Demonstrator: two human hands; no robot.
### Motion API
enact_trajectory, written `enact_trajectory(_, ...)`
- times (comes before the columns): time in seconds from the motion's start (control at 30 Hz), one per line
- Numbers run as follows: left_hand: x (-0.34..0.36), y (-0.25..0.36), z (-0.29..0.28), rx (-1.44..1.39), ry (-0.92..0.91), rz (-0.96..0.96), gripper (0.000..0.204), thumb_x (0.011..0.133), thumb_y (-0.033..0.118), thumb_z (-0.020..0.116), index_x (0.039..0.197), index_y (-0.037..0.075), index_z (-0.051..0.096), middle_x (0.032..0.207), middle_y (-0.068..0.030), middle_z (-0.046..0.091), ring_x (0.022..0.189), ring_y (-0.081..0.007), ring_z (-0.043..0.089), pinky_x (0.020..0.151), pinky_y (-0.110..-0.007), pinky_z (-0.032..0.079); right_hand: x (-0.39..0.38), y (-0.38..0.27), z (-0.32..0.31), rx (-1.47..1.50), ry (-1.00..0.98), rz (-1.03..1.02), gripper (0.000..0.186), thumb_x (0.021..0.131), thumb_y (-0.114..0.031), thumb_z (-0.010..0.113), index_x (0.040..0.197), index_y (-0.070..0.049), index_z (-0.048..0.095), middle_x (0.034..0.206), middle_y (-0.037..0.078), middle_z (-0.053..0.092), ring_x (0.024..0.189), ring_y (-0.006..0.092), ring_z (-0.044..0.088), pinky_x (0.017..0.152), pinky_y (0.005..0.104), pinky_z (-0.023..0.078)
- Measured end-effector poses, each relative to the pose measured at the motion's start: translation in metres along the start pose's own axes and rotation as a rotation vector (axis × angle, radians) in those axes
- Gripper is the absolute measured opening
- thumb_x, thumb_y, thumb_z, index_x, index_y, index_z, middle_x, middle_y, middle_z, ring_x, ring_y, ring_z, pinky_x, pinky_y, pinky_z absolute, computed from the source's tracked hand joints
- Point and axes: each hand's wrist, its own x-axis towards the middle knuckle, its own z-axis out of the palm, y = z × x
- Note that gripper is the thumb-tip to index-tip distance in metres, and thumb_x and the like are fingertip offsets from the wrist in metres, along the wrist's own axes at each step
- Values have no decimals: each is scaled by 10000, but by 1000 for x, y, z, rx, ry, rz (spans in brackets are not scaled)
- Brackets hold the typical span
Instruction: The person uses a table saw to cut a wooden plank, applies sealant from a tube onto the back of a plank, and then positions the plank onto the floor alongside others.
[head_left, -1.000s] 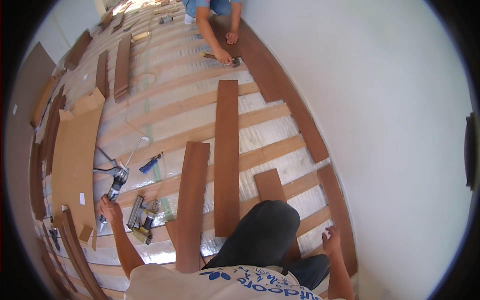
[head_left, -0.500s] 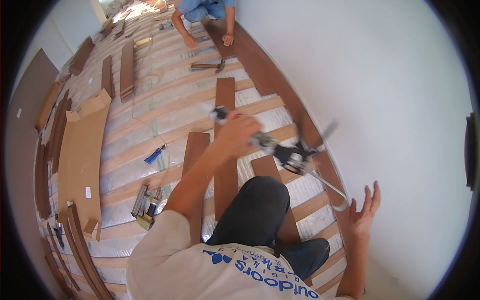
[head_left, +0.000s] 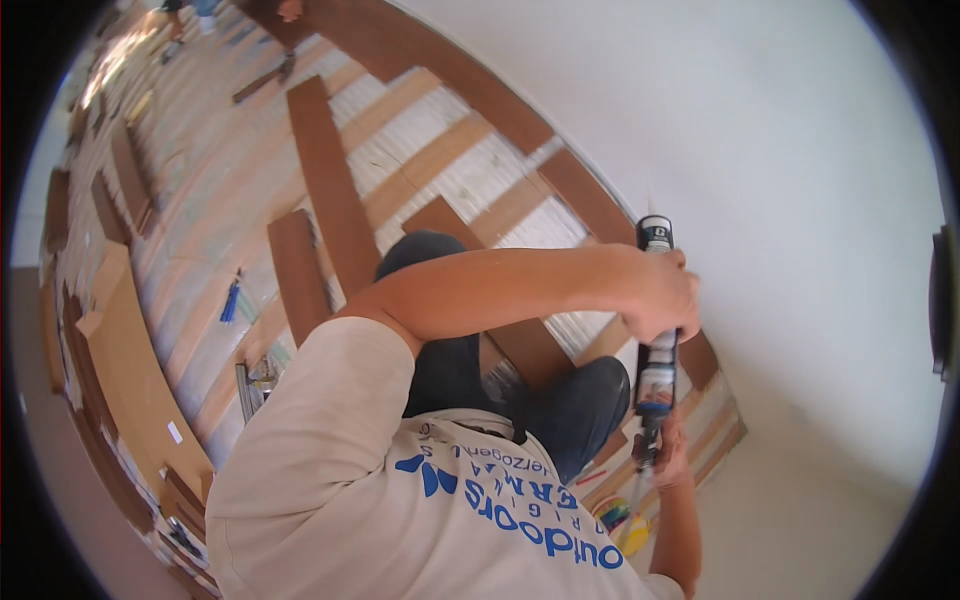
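Observation:
My left hand [head_left: 660,295] is wrapped around the barrel of a caulking gun [head_left: 656,380], held nearly upright in the picture beside the white wall, with its black-and-white tube visible at both sides of my fingers. Below it, my right hand [head_left: 670,450] closes on the gun's lower mechanism, partly blurred. My left forearm crosses over my dark-trousered knees, which rest among brown floor planks [head_left: 335,180]. A loose plank [head_left: 530,350] lies just left of the gun, over pale battens and silvery sheeting.
Another person's hand [head_left: 290,10] shows at the top, near a hammer [head_left: 258,85]. A blue tool [head_left: 232,297], a flattened cardboard box [head_left: 130,370] and a metal tool [head_left: 255,390] lie leftward. The wall [head_left: 800,200] borders the right; colourful items [head_left: 625,520] sit low behind my arm.
The caulking gun has swung from the far left across to the right and turned upright. My right hand has closed on it. The view has tilted toward my body and the wall.

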Motion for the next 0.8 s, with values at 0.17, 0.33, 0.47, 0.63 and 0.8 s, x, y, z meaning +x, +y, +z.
enact_trajectory(0.17,71,-125,142,-932,889,-391,180,871,124,709,1045,111,753,918,-56,734,905,-227,692,780,-366,543,-26,-32,37,1122,443,217,560,847,-202,768,1343,-63,548,1217,116,630,1188,286,596,1097,489,446)
enact_trajectory(0.33,-9,-272,308,-2015,1378,-1073,117,899,155,616,812,89,658,764,-44,604,666,-186,547,575,-398,448,-31,-53,46,1232,536,250,643,835,-196,793,1406,-75,523,1200,107,636,1194,312,591,1132,536,418)
enact_trajectory(0.47,-43,-307,362,-1439,1290,-1650,251,872,193,652,1036,9,703,1035,-126,699,933,-261,607,828,-480,490,-22,-89,19,1209,626,301,654,798,-215,789,1380,-83,522,1167,115,619,1120,310,594,1088,527,436)
enact_trajectory(0.63,-1,-342,345,-1564,1721,-1611,427,858,150,727,1230,-46,649,1319,-187,661,1236,-280,598,1047,-437,452,-16,-104,0,1186,628,338,676,757,-275,789,1358,-129,516,1044,43,570,998,256,576,1008,517,453)
enact_trajectory(0.8,15,-331,336,-1629,1754,-1302,421,875,61,753,1274,-18,643,1209,-126,726,1110,-251,675,969,-364,508,-8,-127,-5,1132,646,415,687,747,-278,800,1361,-147,520,1023,40,574,981,256,586,998,540,456)
